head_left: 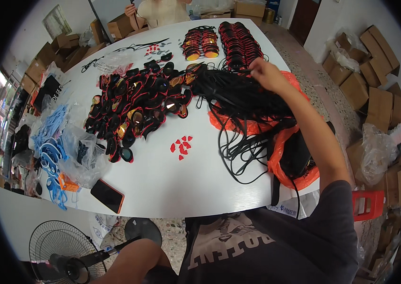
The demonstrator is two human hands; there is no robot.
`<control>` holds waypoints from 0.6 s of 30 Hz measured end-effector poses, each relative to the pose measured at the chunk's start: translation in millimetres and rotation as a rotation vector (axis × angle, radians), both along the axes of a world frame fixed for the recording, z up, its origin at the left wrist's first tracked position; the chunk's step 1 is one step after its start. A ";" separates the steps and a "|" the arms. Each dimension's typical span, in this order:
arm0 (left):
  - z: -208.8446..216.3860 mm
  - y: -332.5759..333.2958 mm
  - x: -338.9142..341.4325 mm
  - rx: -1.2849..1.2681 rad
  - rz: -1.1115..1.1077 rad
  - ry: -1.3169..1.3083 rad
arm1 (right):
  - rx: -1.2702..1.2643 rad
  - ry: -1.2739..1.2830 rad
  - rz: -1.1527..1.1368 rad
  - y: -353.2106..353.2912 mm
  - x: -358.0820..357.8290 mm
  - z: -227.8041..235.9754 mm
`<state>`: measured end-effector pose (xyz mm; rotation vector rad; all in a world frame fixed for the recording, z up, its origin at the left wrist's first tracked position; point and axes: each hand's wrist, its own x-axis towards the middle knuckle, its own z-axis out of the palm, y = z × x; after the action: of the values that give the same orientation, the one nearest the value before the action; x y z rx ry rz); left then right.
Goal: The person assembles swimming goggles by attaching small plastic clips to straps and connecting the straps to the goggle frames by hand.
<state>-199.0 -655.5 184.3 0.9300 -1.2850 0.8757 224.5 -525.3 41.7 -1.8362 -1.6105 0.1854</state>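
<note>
White surface [162, 189] held heap of dark red-edged goggles [136, 102], neat goggle rows [240, 45] beyond. Black straps [238, 87] lay tangled right of heap, partly over orange plastic bag [277, 161]. Right hand [267, 75] was at straps' far edge, fingers [256, 66] bent; whether gripping anything, cannot tell.

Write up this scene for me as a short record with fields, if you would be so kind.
Right hand: at the far edge of the black straps; grip unclear
Left hand: not in view
Loose goggles: heaped left of the black straps
Stacked goggles: two rows toward the table's far end
Red pieces: scattered in front of the loose goggles
Orange plastic: under and beside the black straps
Phone: near edge, left side
Table: white
</note>
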 end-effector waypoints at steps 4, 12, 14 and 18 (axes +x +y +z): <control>-17.5 6.0 1.3 -0.192 0.439 0.000 | -0.029 -0.241 0.352 -3.4 -41.8 -22.2; -35.5 8.0 -3.1 -0.507 0.608 0.229 | -0.187 -0.833 0.542 -0.9 -66.3 -74.1; -38.6 5.6 -10.4 -0.523 0.742 0.253 | -0.119 -0.534 0.403 12.9 -54.8 -51.4; -41.6 7.9 -17.8 -0.617 0.751 0.230 | 0.115 0.296 0.171 32.6 -19.5 1.6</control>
<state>-216.7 -647.6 142.7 0.9679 -0.3825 1.5779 205.0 -492.7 43.3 -1.5056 -1.5334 0.4116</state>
